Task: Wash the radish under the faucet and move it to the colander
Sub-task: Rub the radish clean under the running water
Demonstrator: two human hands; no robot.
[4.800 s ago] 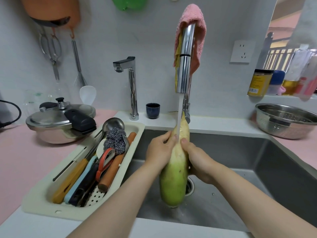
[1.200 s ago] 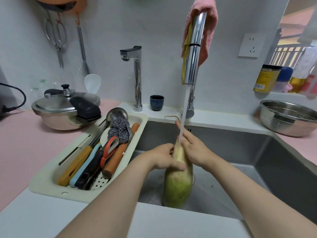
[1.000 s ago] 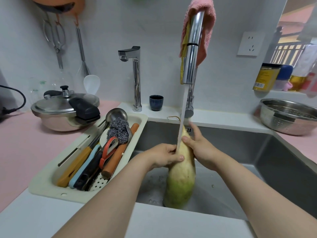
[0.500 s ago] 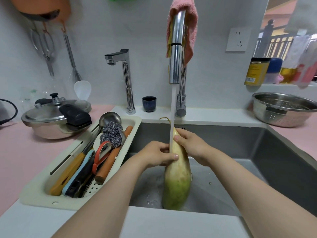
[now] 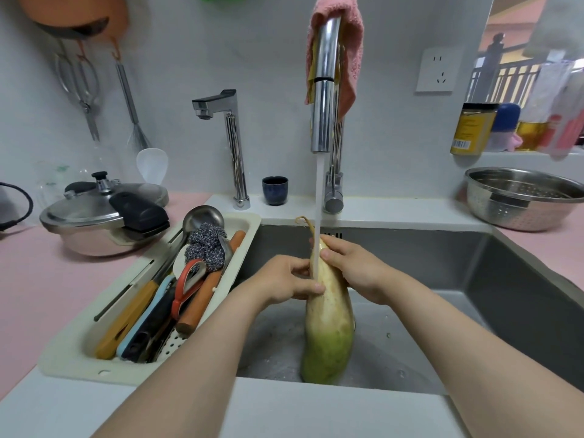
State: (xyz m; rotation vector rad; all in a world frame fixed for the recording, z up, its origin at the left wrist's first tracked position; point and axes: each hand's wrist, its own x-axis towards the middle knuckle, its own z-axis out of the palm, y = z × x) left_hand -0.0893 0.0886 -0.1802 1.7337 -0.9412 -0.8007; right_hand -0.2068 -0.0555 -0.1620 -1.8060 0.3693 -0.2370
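A long radish (image 5: pixel 328 327), white at the top and green at the bottom, stands almost upright over the steel sink (image 5: pixel 474 279). Water runs from the tall chrome faucet (image 5: pixel 324 90) onto its upper part. My left hand (image 5: pixel 290 279) grips the radish from the left, thumb across its front. My right hand (image 5: pixel 350 263) holds its narrow upper end from the right. The thin root tip curls above my fingers. The steel colander (image 5: pixel 521 200) sits on the pink counter at the far right, nothing visible inside it.
A cream drainer tray (image 5: pixel 79 358) with utensils and a steel scourer hangs on the sink's left side. A pressure cooker (image 5: pixel 104 216) stands on the left counter. A second small tap (image 5: pixel 234 147) and a dark cup (image 5: pixel 275 189) stand behind the sink. Jars line the right shelf.
Both hands have slid along the radish's upper half under the running water, and the radish has stayed upright over the sink. My view shifted slightly.
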